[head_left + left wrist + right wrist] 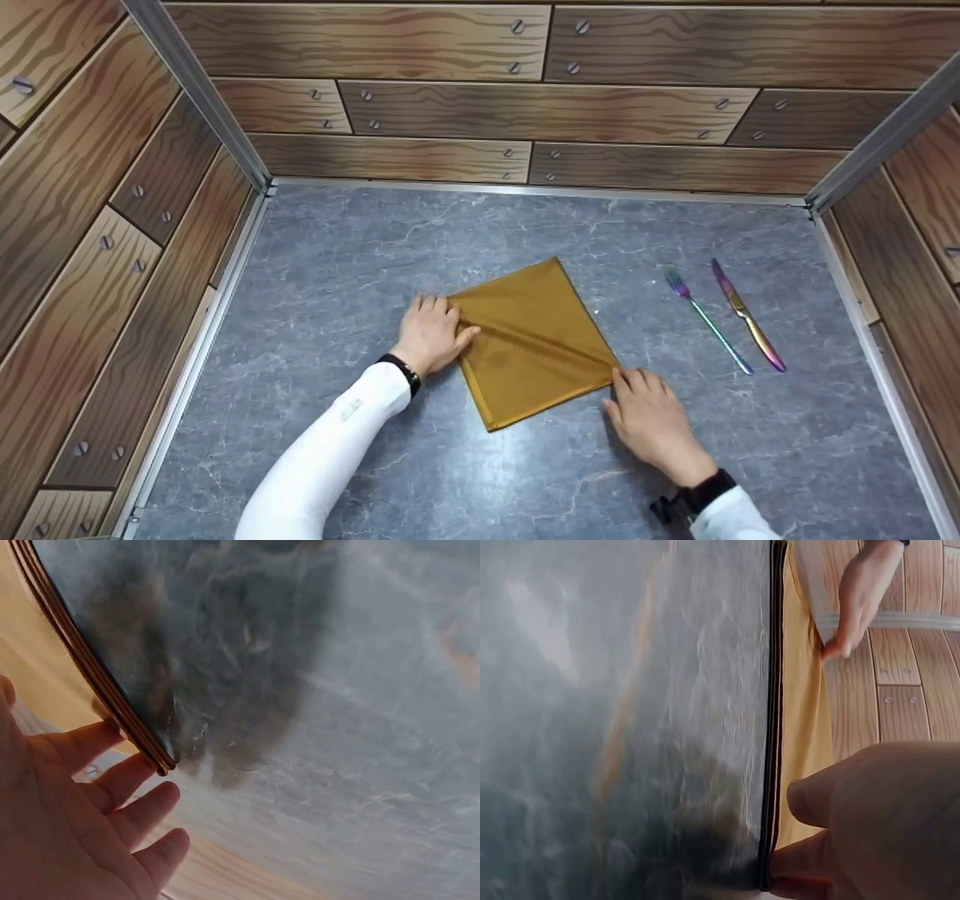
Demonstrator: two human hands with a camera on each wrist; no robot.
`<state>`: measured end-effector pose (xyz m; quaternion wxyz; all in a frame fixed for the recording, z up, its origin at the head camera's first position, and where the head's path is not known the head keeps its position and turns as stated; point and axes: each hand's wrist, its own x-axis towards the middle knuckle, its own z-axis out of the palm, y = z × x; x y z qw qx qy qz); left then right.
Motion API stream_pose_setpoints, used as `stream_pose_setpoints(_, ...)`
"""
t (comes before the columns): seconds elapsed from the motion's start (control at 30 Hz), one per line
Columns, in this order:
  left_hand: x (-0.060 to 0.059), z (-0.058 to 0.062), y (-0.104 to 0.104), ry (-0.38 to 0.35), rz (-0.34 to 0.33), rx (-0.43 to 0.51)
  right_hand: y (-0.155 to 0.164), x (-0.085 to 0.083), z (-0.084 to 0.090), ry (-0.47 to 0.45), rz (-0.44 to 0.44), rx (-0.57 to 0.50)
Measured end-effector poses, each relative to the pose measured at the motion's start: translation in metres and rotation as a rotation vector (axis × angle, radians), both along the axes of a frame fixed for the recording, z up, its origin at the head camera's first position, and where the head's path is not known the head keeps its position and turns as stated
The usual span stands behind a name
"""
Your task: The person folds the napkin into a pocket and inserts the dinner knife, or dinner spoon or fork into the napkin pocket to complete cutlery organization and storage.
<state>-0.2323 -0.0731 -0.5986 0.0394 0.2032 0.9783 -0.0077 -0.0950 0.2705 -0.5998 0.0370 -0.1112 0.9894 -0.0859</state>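
A mustard-gold cloth napkin (pixel 532 341), folded into a layered square, lies turned on the grey floor-like surface. Shallow creases run across it between its left and right corners. My left hand (pixel 431 335) rests on the left corner with fingers extended and thumb spread over the cloth. At the right corner, the fingertips of my right hand (pixel 654 420) touch the napkin, its thumb apart from the fingers. Stacked folded edges of the napkin (pixel 90 671) show beside the left fingers (pixel 146 814) in the left wrist view. The right wrist view shows the right thumb (pixel 810 801) near the cloth's edge.
A rainbow-coloured fork (pixel 709 322) and a matching knife (pixel 742 311) lie side by side to the right of the napkin. Wood-patterned walls (pixel 442 112) with metal edging enclose the grey marbled surface (pixel 360 240) at the back and both sides.
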Motion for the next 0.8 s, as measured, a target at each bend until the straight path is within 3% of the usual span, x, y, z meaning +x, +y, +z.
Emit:
stream_pose_setpoints(0.37,0.023,-0.002,-0.016,-0.022,0.034,0.066,0.005,-0.023,0.003,-0.042,-0.026,-0.017)
stream_pose_setpoints(0.53,0.034,0.001,-0.02,-0.024,0.044,0.093,0.004,-0.04,0.002,-0.055,-0.038,-0.006)
stream_pose_setpoints(0.8,0.051,0.004,-0.024,-0.049,0.07,0.213,0.004,-0.07,0.006,-0.083,-0.049,0.016)
